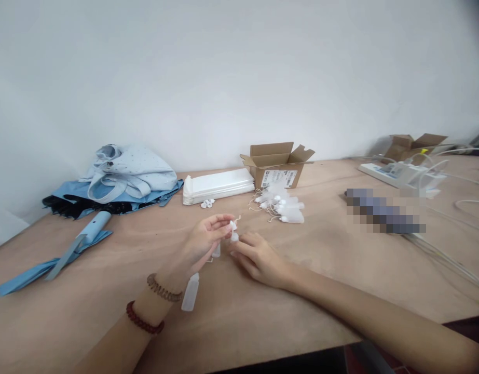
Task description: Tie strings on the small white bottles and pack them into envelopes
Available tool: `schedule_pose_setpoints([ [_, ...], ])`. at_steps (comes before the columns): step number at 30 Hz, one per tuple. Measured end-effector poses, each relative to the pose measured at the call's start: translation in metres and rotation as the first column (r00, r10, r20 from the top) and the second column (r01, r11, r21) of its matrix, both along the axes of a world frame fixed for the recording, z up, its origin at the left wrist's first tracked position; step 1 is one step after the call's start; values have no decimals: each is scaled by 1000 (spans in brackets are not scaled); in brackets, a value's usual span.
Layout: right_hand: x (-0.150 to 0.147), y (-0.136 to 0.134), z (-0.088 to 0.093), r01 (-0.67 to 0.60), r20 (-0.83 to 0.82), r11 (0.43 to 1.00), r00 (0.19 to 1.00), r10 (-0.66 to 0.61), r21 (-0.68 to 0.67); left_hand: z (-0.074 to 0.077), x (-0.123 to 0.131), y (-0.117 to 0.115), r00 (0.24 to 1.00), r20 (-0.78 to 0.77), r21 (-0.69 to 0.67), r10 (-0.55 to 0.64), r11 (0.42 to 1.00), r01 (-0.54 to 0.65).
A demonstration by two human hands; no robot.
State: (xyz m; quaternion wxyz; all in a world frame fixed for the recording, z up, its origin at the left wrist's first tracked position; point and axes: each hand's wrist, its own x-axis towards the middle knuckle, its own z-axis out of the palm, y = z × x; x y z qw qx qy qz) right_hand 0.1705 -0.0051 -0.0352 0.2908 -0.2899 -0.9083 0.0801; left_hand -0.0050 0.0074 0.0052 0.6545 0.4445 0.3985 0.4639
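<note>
My left hand (202, 243) is raised at the table's middle, its fingertips pinched on a small white cap with a thin string (233, 224). My right hand (258, 257) lies just right of it, fingers closed on a small white squeeze bottle (234, 237) right under the cap. Another small white bottle (191, 292) lies on the table beside my left wrist, which wears two bead bracelets. A pile of several more white bottles with strings (281, 203) lies behind my hands.
An open cardboard box (276, 166) and a stack of flat white packets (218, 185) stand at the back. Loose white caps (207, 203) lie near them. A blue folded umbrella and cloth (118, 179) sit at left. Cables and a power strip (397, 172) are at right.
</note>
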Motion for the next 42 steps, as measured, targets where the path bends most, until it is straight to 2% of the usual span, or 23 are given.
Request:
schedule_pose_setpoints([
  [3, 1, 2, -2, -21, 9, 1000, 1000, 21, -21, -3, 0, 0, 998, -33, 41, -57, 997, 58],
  [10, 2, 6, -3, -40, -11, 997, 999, 39, -72, -9, -3, 2, 975, -207, 115, -82, 988, 107],
  [17, 3, 9, -6, -40, -84, 988, 996, 28, -147, -9, -4, 4, 958, -284, 175, -45, 980, 98],
  [22, 5, 9, 3, -42, -157, 974, 988, 7, -222, -4, -3, 3, 944, -329, 225, 23, 973, 55],
  [27, 12, 12, 15, -10, -290, 939, 952, -96, -344, -1, -3, 2, 950, -298, 245, 90, 969, -15],
  [33, 17, 18, 13, 6, -359, 880, 911, -201, -475, 0, 0, 1, 948, -299, 211, 104, 977, -40],
  [42, 18, 19, 18, 50, -334, 899, 918, -212, -434, 1, 1, -1, 940, -330, 189, 87, 982, -24],
])
